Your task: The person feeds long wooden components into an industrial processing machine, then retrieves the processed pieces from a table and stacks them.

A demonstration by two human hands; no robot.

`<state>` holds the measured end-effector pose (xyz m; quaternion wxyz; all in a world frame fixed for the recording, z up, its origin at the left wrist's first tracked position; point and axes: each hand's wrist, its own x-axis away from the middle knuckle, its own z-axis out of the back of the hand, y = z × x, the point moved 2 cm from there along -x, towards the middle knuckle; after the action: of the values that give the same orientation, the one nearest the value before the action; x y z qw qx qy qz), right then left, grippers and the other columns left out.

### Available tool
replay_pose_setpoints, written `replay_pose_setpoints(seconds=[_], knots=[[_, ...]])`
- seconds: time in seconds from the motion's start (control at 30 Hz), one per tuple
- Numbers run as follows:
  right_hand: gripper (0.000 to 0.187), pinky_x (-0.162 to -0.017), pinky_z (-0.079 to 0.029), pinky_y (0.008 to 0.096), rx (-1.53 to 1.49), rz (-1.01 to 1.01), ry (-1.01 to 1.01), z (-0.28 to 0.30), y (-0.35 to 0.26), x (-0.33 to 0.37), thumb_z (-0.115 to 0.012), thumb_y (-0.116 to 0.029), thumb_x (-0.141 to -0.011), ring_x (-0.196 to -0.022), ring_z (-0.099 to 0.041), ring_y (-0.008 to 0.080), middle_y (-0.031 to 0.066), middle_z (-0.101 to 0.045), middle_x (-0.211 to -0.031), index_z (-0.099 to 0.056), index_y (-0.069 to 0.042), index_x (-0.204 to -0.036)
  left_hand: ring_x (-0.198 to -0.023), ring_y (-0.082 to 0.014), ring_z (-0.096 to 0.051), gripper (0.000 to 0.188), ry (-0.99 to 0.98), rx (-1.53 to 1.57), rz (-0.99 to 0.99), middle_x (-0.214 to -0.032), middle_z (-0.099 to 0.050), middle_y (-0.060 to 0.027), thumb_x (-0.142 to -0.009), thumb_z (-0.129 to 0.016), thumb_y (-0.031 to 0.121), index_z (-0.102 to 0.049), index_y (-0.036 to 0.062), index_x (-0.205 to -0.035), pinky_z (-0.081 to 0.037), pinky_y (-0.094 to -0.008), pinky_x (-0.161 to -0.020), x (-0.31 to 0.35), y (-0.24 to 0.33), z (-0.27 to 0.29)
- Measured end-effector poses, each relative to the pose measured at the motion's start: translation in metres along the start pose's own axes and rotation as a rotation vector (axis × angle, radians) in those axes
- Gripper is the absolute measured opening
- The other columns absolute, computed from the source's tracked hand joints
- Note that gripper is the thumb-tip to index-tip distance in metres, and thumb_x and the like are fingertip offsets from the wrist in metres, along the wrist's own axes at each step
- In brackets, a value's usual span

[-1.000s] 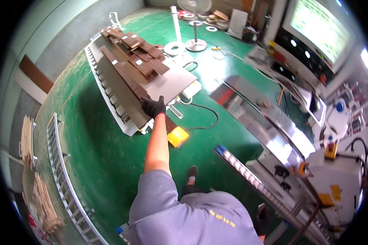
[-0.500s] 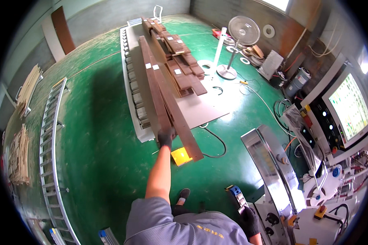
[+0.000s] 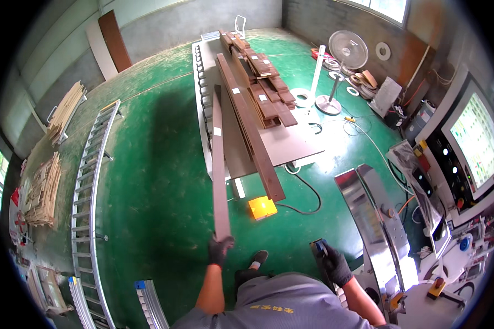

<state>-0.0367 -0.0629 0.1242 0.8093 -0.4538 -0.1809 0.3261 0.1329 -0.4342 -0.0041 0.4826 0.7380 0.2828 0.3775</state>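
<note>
My left hand [image 3: 220,250], in a dark glove, is closed around the near end of a long, narrow brown board [image 3: 218,164]. The board slants away from me, its far part over the left side of the low grey-topped table [image 3: 307,152]; a white label sticks on its face. My right hand [image 3: 337,267], also gloved, lies over the blue-tipped end of a short roller rail [image 3: 316,249], fingers bent around it; part of the grip is hidden. Another long brown board [image 3: 247,123] rests lengthwise on the table, jutting past its near edge.
Several stacked brown boards [image 3: 266,90] cover the table's right side. A yellow box [image 3: 262,208] sits on the green floor by a black cable [image 3: 313,193]. A machine [image 3: 376,219] with a screen [image 3: 473,145] stands at right, a fan [image 3: 348,50] farther back, a metal ladder-like roller frame [image 3: 85,203] at left.
My left hand has drawn one board towards me and leftward, apart from the board beside it. My right hand has moved forward to the roller rail's blue end. The view has shifted slightly.
</note>
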Motion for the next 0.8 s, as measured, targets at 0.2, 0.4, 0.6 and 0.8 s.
replay_pose_setpoints(seconds=[0.2,0.4,0.6,0.8], knots=[[0.061,-0.102,-0.045,0.0413,-0.179,0.220,-0.047,0.012,-0.136,-0.071,-0.051,0.004,-0.085,-0.122,-0.055,0.0408,0.0242,-0.057,-0.130,-0.043,-0.004,-0.145,-0.068,-0.0198,-0.061,0.021,0.151,-0.737,-0.938,-0.078,-0.063,-0.0090,-0.081,-0.078,0.013,-0.069,0.0035,-0.097,-0.050,-0.0305,-0.063,0.049,0.263,-0.023],[0.080,-0.110,-0.041,0.0430,-0.221,0.896,0.200,0.012,-0.275,-0.114,-0.054,0.011,-0.070,-0.134,-0.045,0.0408,0.0208,-0.043,-0.148,-0.038,-0.003,-0.147,-0.075,-0.0250,-0.065,0.041,-0.339,-0.769,-1.769,-0.089,-0.071,-0.0103,-0.065,-0.091,0.017,-0.072,0.0026,-0.097,-0.051,-0.0364,-0.068,0.129,0.357,-0.167],[0.080,-0.103,-0.047,0.0431,-0.265,1.006,0.328,0.029,-0.279,-0.117,-0.056,0.012,-0.069,-0.125,-0.053,0.0416,0.0198,-0.049,-0.143,-0.039,-0.004,-0.146,-0.072,-0.0249,-0.064,0.040,-0.347,-0.551,-1.813,-0.083,-0.070,-0.0074,-0.061,-0.093,0.020,-0.071,0.0047,-0.091,-0.049,-0.0364,-0.066,0.150,0.361,-0.203],[0.062,-0.098,-0.049,0.0396,-0.254,0.838,0.414,0.033,-0.269,-0.111,-0.063,0.002,-0.082,-0.118,-0.061,0.0361,0.0177,-0.062,-0.128,-0.046,-0.005,-0.142,-0.072,-0.0231,-0.065,0.040,-0.340,-0.590,-1.845,-0.086,-0.069,-0.0041,-0.062,-0.094,0.022,-0.072,0.0094,-0.093,-0.052,-0.0360,-0.065,0.150,0.362,-0.219]])
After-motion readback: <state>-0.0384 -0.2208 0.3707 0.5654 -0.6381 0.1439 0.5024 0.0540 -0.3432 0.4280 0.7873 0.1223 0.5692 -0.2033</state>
